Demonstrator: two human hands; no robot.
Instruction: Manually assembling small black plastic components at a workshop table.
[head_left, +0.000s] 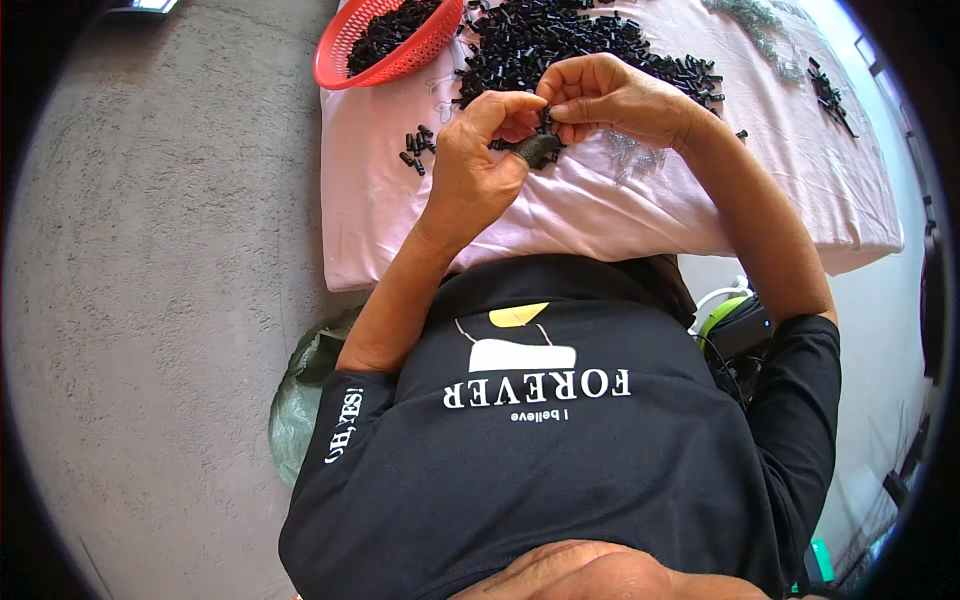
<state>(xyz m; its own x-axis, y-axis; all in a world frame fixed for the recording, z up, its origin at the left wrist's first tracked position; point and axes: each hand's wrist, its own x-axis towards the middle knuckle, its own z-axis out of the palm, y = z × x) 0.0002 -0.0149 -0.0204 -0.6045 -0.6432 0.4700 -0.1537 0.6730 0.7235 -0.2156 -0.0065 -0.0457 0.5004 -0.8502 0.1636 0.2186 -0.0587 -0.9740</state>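
I see both hands meeting over the pink cloth; the left hand (470,165) has its thumb and forefinger pinched on a small black plastic piece (546,122), and one of its fingertips wears a dark cap or thimble (538,151) just below that piece; the right hand (610,98) comes in from above with its fingers pressed on the same piece from the other side, so both grips are closed on it, and it sits in the air just above the cloth, between the two thumbs; whether it is one part or two being joined I cannot tell, it is too small.

My judgement is that the step in hand is fitting or pressing small parts together, mid-press rather than picking or dropping; the next move would call for a firm squeeze with the two pinches kept in line, then a free fingertip to let the piece go without scattering what lies near.

Outward from the grips: a small cluster of black pieces (416,146) lies on the cloth just left of the left hand; a scatter of thin pale metal bits (632,155) lies under the right wrist; a large heap of black pieces (560,45) spreads beyond the hands; a red mesh basket (392,62) holding more of them stands at the far left corner of the cloth (560,220), which covers the low counter; grey floor (150,300) lies to the left.
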